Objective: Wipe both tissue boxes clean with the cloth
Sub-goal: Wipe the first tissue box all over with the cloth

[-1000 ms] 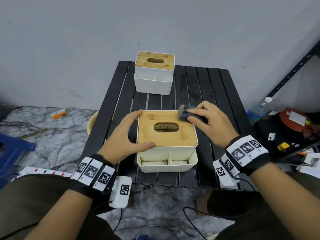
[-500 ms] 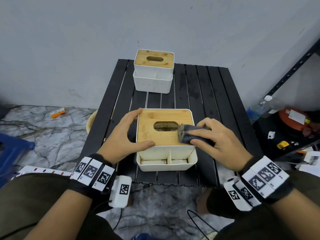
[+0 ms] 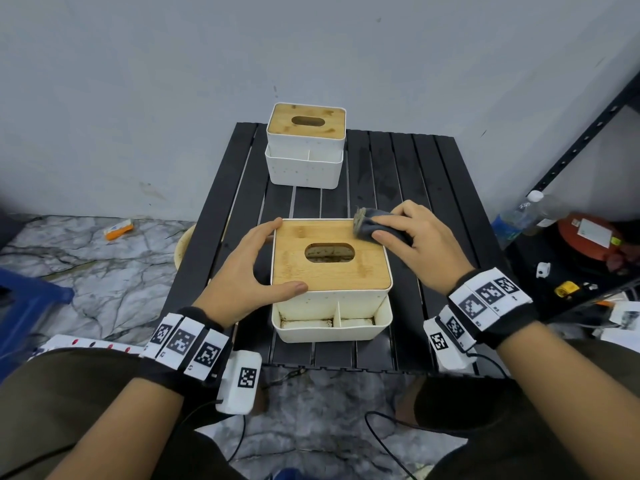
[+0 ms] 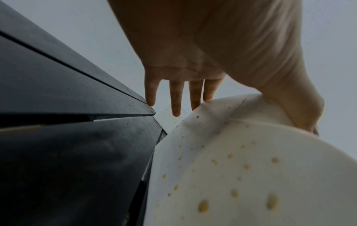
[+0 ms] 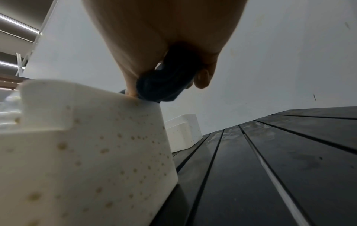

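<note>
The near tissue box (image 3: 330,268), white and speckled with a bamboo lid and an oval slot, sits at the front of the black slatted table (image 3: 433,188). My left hand (image 3: 249,268) braces its left side, thumb along the lid's front edge and fingers straight along the far left side (image 4: 175,97). My right hand (image 3: 415,237) grips a folded dark grey cloth (image 3: 372,225) and presses it on the lid's far right corner; the right wrist view shows the cloth (image 5: 166,82) on the box's rim (image 5: 86,137). A second, similar tissue box (image 3: 306,143) stands at the table's far edge.
The table stands against a grey wall. On the right are a black metal rack (image 3: 588,123), a plastic bottle (image 3: 519,216) and a red container (image 3: 588,237) on the floor. A cream basin (image 3: 185,240) peeks out at the table's left. Cables hang near my knees.
My right hand slid the cloth from the lid's front right, beside the slot, back to the far right corner. The left hand kept its hold on the box.
</note>
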